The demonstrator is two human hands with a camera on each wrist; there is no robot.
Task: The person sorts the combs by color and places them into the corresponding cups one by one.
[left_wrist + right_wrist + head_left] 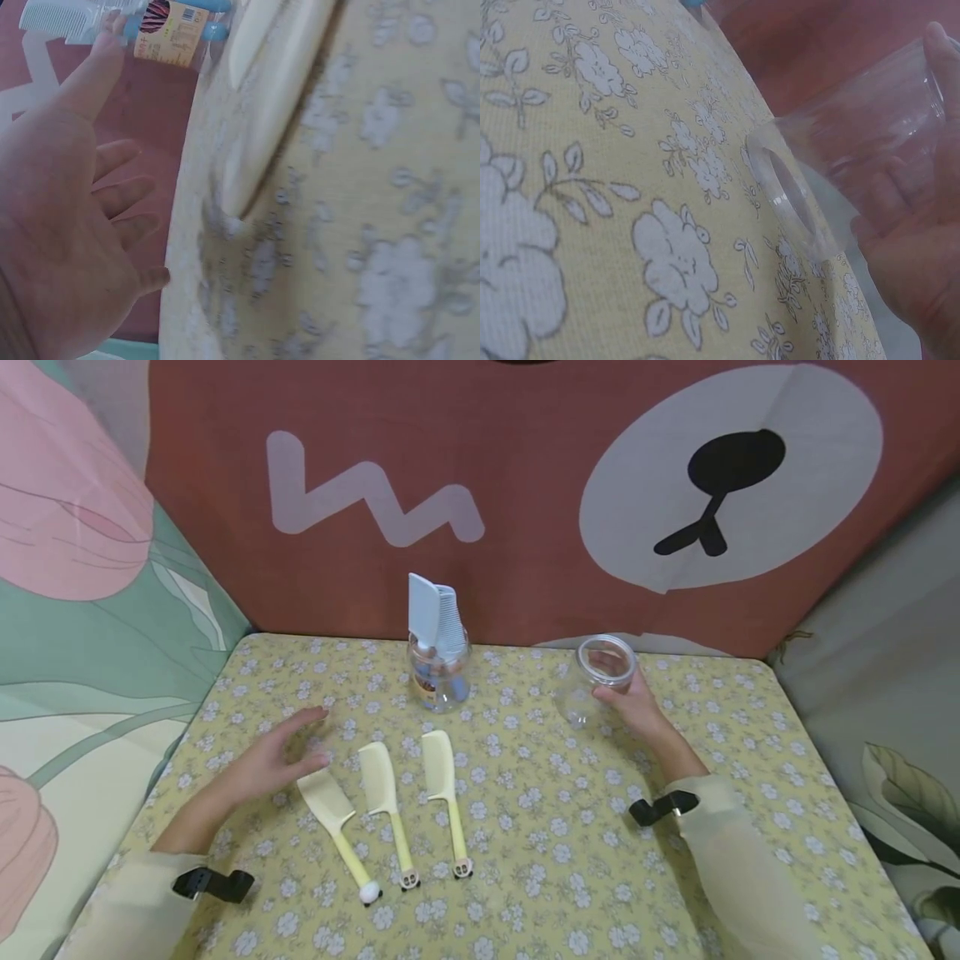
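Observation:
My right hand (pixel 641 708) grips a clear, open-mouthed jar (pixel 576 695) by its side, at the right part of the table. In the right wrist view the jar (pixel 847 142) is see-through, and its base is close to the cloth; I cannot tell whether it touches. Fingers of my left hand (pixel 258 766) are spread, with nothing held, just beyond the leftmost pale yellow comb (pixel 327 797). A second yellow comb (pixel 379 779) and a third yellow comb (pixel 439 766) lie beside it, handles toward me, with small animal-face ends.
Light blue combs (pixel 425 612) stand in another clear jar (pixel 452 693) with a printed label, at the back centre. A flowered yellow cloth (pixel 540 860) covers the table. Behind it rises a red-brown fabric backdrop (pixel 525 568).

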